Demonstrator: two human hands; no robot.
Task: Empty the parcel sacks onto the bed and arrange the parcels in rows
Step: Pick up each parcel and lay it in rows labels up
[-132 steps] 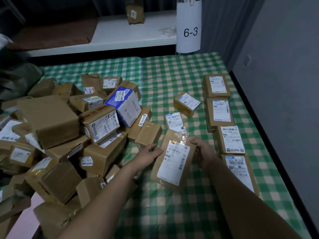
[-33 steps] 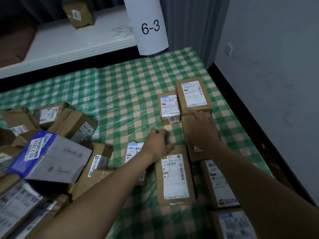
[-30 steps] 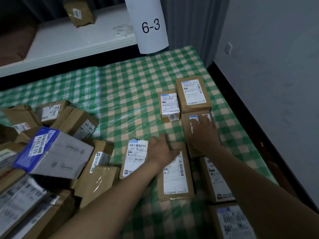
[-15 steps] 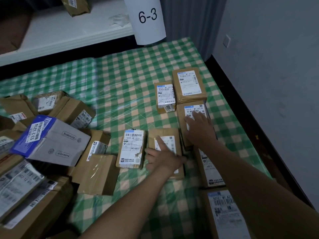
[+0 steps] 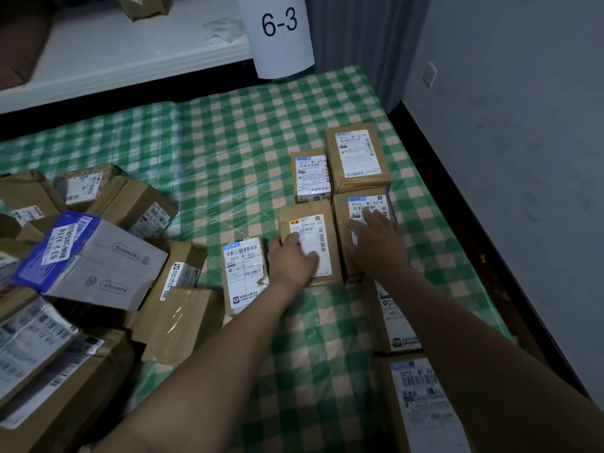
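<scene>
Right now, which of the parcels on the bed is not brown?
The grey box with the blue end, tilted on the pile at the left; every other parcel is brown.

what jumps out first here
Two bare arms reach in from the bottom: the left hand lies flat on a parcel mid-bed, the right hand on the next parcel to its right. A jumbled pile of boxes fills the left, and a white sign reading 6-3 hangs at the top.
</scene>
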